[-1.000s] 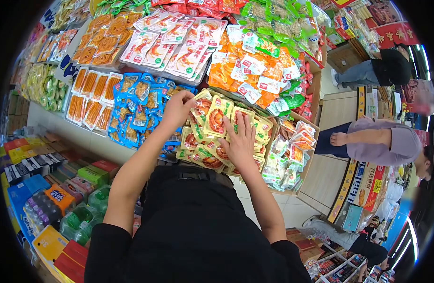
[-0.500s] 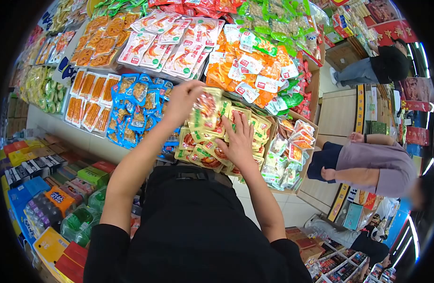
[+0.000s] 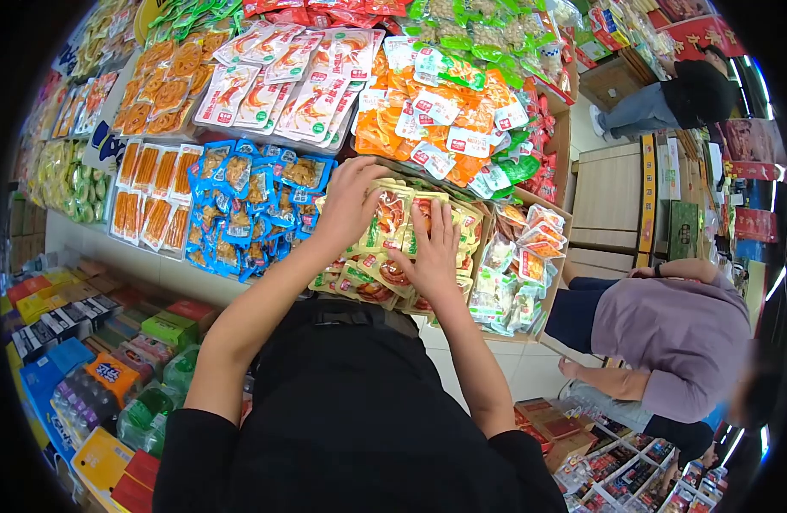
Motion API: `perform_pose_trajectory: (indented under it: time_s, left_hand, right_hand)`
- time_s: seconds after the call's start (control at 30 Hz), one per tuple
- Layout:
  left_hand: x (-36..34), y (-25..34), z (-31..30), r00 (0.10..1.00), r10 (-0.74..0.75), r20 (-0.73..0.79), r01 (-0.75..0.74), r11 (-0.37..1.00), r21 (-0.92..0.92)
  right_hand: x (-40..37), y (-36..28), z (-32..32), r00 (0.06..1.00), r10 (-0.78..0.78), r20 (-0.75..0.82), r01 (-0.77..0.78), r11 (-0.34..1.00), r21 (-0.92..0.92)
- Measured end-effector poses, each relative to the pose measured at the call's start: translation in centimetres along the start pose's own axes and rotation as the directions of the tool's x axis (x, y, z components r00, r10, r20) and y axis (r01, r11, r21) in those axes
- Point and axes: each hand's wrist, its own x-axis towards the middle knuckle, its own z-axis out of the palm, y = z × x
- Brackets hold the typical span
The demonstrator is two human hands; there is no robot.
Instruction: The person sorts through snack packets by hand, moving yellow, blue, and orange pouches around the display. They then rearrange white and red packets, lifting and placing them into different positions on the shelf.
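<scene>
A pile of yellow snack packets (image 3: pixel 372 286) with pictures of brown food lies in a box just in front of my body. My left hand (image 3: pixel 349 207) is at the pile's upper left, its fingers apart and curved around the edge of one packet (image 3: pixel 392 215), which lies flat on top. Stretched fingers of my right hand (image 3: pixel 434 252) rest on the packets beside it, partly covering another yellow packet (image 3: pixel 425 203). Both palms face down, so their undersides are hidden.
Blue snack packets (image 3: pixel 248 205) adjoin the pile on the left, orange packets (image 3: pixel 470 115) lie behind it, and small clear packets (image 3: pixel 517 278) fill a box at right. White-and-red packets (image 3: pixel 316 90) are further back. A person in a purple shirt (image 3: pixel 671 333) stands at right.
The yellow packet that my left hand held raised now lies flat on the pile. My left hand has come lower and nearer my right hand. The person in purple has shifted position.
</scene>
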Motion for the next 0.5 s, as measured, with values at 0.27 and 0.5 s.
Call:
perform_pose_trajectory:
  time_s: [0.27, 0.5]
  left_hand:
    - [-4.4, -0.1, -0.7, 0.984, -0.148, 0.095, 0.115, 0.951, 0.289]
    - [-6.7, -0.5, -1.6, 0.956, -0.287, 0.062, 0.272, 0.946, 0.178]
  right_hand:
    - [0.6, -0.3, 1.1, 0.999, 0.019, -0.033, -0.018, 1.000, 0.017]
    - [0.1, -0.2, -0.2, 1.000, -0.011, -0.025, 0.013, 0.998, 0.065]
